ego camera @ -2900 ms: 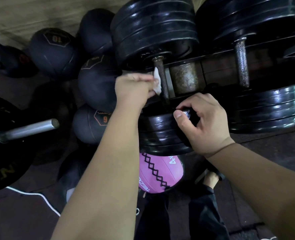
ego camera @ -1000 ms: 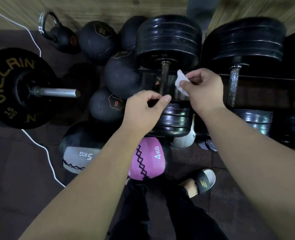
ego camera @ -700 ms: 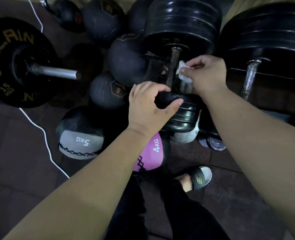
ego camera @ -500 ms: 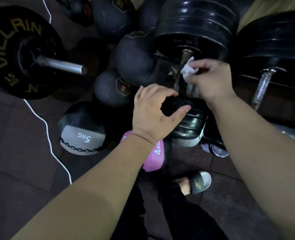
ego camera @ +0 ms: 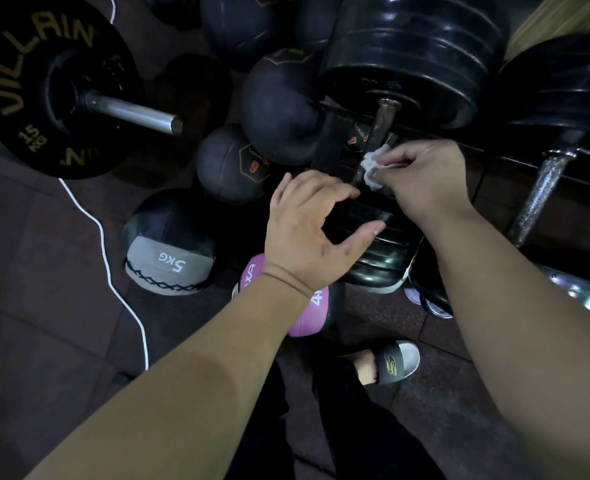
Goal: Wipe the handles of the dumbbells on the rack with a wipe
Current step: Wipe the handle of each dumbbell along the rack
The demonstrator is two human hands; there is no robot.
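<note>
Rack (ego camera: 329,140) bearing black dumbbells (ego camera: 414,57), right hand (ego camera: 425,178) pinching wipe (ego camera: 371,168) against one handle (ego camera: 380,129), left hand (ego camera: 307,230) loosely curved, holding nothing.

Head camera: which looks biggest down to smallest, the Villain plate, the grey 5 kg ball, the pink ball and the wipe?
1. Villain 15 kg plate
2. grey 5 kg ball
3. pink ball, partly hidden, so unsure against the grey one
4. wipe

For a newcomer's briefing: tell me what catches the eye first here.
Centre: the right hand pinches a white wipe against the rusty handle of a dumbbell on the rack, with the left hand curved open beside it. Upper left, a black plate lettered VILLAIN sits on a shiny bar; a pink ball lies on the floor below the left hand.
</note>
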